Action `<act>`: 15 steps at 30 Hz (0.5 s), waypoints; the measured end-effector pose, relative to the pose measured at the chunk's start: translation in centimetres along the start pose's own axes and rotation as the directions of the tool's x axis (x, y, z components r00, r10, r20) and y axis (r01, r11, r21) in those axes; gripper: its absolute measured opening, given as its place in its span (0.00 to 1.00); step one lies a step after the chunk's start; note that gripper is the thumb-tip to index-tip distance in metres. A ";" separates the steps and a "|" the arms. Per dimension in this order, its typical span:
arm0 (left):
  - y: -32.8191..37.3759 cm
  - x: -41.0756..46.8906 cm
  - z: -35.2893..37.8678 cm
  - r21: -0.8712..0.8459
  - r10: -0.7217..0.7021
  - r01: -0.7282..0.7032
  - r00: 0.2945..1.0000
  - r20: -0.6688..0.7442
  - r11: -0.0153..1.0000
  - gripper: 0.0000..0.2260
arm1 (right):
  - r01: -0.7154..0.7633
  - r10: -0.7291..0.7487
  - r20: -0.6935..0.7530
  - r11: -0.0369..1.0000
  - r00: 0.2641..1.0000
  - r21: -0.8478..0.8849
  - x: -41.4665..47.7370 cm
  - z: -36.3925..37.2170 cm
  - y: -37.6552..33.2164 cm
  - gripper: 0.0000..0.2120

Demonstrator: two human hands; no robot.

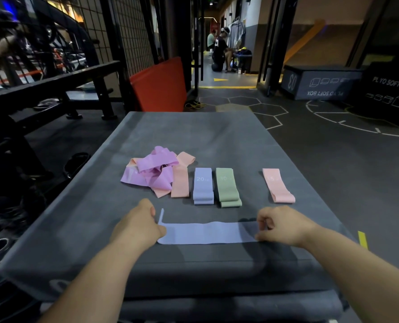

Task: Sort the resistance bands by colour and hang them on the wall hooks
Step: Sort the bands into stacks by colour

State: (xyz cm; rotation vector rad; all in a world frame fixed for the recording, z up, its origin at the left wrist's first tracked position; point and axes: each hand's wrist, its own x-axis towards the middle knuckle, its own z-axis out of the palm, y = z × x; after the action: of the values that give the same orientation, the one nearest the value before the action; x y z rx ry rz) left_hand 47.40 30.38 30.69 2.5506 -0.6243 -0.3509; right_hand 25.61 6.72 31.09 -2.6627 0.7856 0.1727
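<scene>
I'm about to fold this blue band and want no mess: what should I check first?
1. Both ends held: left hand and right hand grip the flat band: ok.
2. Band flat on mat: left end curls up: not ok.
3. Matching spot ready: folded blue band lies beside green band: ok.
4. Purple pile untangled: not ok.
5. Reach to wall hooks: cannot tell, none in view.

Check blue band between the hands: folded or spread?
Spread flat: blue band lies full-length on the mat, left hand and right hand holding its ends.
</scene>
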 end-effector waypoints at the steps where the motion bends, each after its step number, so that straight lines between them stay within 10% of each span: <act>1: 0.2 0.0 0.2 -0.030 0.021 -0.020 1.000 0.008 0.999 0.14 | 0.009 -0.009 -0.009 1.000 1.000 0.004 0.0 0.0 -0.2 0.09; 15: 5.4 -2.8 3.4 -0.005 0.381 -0.382 0.923 -0.045 0.924 0.17 | 0.300 -0.291 -0.094 0.834 0.952 0.463 0.4 2.2 -7.1 0.17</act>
State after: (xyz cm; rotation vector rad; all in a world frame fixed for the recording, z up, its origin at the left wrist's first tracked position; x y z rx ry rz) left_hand 41.78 26.24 30.91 2.3447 -1.0743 -0.1608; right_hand 29.79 12.85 31.15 -2.2735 0.3463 -0.1162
